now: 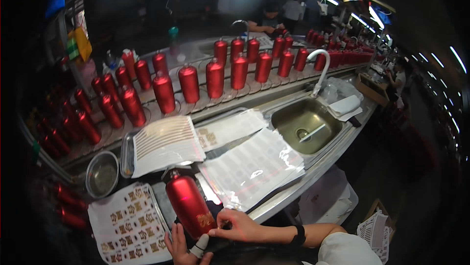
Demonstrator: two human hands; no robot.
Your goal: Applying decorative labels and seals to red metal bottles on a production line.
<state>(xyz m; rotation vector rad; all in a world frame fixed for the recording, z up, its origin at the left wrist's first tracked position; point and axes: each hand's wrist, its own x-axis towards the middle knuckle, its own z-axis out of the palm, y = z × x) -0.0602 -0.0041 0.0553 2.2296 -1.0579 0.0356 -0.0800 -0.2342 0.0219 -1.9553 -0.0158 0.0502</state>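
A shiny red metal bottle [188, 204] lies tilted in front of me, its base toward me, with a gold decal [204, 219] near the base. My left hand [185, 249] is at the bottle's base, fingers stretched apart, with a white cover [199, 245] on one digit. Coming in from the right, my right hand [237, 226] has its thumb and forefinger curled together at the base edge beside the decal. Whatever they pinch is too small to make out. Left of the bottle lies a white sheet of gold and dark decals [129, 226].
Striped decal sheets [166, 142] and plastic-covered sheets [254, 167] lie behind the bottle. A round metal bowl [102, 174] stands left; a sink [307, 127] with a white faucet [320, 71] lies right. Rows of red bottles [188, 84] line the rack. A person [269, 22] sits across.
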